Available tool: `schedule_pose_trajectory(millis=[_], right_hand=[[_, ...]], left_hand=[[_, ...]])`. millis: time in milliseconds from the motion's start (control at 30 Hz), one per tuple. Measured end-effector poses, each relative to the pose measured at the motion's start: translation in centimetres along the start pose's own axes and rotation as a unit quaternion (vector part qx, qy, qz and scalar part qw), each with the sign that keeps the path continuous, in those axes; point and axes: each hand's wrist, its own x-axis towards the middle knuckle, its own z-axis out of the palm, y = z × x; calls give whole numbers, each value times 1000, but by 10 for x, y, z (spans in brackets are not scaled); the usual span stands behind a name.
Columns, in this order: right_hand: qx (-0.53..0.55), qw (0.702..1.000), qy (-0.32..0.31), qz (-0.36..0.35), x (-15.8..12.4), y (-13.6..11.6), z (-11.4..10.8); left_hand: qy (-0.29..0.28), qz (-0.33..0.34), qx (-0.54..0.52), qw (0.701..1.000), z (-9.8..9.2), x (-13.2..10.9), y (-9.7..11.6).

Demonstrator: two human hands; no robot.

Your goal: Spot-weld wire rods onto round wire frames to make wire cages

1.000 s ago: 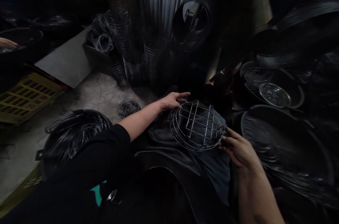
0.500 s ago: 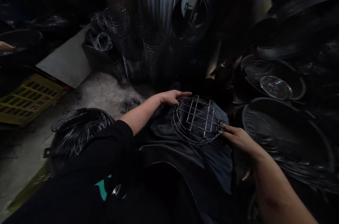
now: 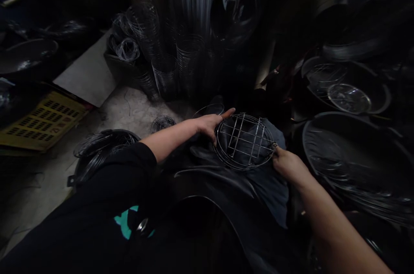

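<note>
On my left I have a grey, patchy floor [image 3: 113,112] — a round wire bundle [image 3: 162,123] lies on it. Farther back are wire baskets [image 3: 165,73], their bases too dark to make out.

Wire rack [image 3: 244,142]: centre | wire bundle [image 3: 105,149]: in tub [image 3: 76,174], left | basin [image 3: 371,144]: right

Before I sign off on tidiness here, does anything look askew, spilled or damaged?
Mildly: loose wires overhang the black tub at left, which looks untidy, and a wire bundle lies apart on the floor. The wire rack being handled shows no obvious damage.
</note>
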Motion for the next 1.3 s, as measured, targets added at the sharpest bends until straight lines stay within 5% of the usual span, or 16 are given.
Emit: schedule_pose_trajectory(millis=[100, 233, 300, 400, 500, 933, 1300], right_hand=[[58, 998, -5, -22, -4, -1, -7], [182, 983, 9, -20, -25, -1, -11], [341, 939, 38, 12, -38, -4, -7], [546, 835, 49, 50, -52, -17, 1], [585, 808, 61, 46, -57, -32, 6], [598, 794, 95, 42, -54, -38, 2], [541, 830, 135, 22, -53, -32, 7]], left_hand=[[15, -5, -26, 1000, -4, -6, 3], [43, -27, -238, 970, -14, -15, 8], [119, -85, -339, 929, -17, -13, 11], [213, -140, -382, 888, -17, 1, 18], [222, -138, -378, 888, -15, 20, 25], [157, -78, -383, 907, -11, 26, 28], [143, -49, -432, 889, -11, 24, 22]])
